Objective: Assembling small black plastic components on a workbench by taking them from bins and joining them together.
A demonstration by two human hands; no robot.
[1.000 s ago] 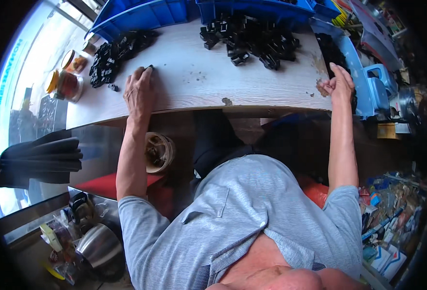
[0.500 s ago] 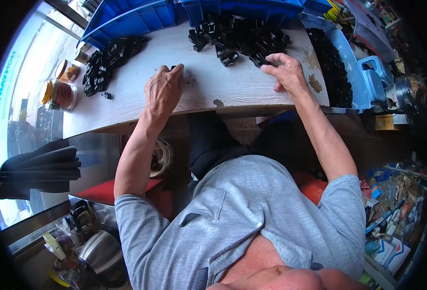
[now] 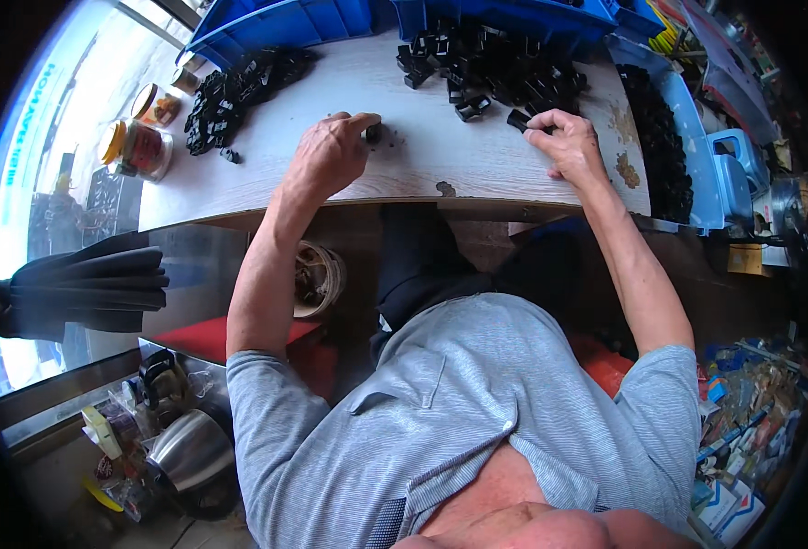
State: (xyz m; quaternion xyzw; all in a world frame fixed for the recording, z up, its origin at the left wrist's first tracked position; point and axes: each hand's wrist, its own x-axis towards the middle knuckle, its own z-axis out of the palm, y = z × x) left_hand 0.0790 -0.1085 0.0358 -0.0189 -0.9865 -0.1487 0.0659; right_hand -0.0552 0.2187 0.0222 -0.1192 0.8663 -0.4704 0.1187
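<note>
At the table's near middle, my left hand (image 3: 332,151) is closed, with a small black plastic piece (image 3: 373,134) at its fingertips. Dark crumbs lie on the wood just beside it. Farther right, my right hand (image 3: 570,146) pinches another black plastic piece (image 3: 519,120) between thumb and forefinger, at the near edge of a heap of black plastic pieces (image 3: 477,69). A second black heap (image 3: 239,96) spreads along the table's left side, with one loose piece (image 3: 230,156) in front of it. The pieces' finer shape is too small to make out.
Blue bins (image 3: 285,29) line the back of the pale wooden table (image 3: 257,178). A light-blue crate (image 3: 704,188) with black pieces stands on the right. Two lidded jars (image 3: 143,156) sit at the left edge. A bucket (image 3: 331,284) is below the table.
My right hand has closed on a black piece and drawn it slightly nearer from the heap. The piece at my left fingertips shows more now. The whole view has shifted a little.
</note>
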